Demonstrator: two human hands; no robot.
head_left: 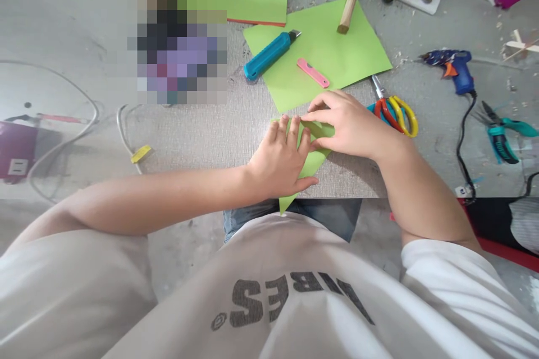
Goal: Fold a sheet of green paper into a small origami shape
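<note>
Grey tabletop (210,137) | left hand (281,160) spread flat on green paper (314,164) | right hand (347,123) curved over it, grip unclear

A green paper piece (315,162), perhaps folded, pokes one corner past the table (219,134) edge.

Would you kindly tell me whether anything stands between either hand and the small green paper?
Nothing visible does: the left hand lies directly on the small green paper, and the right hand touches its right part. The scissors lie beyond the right wrist, not between.
</note>
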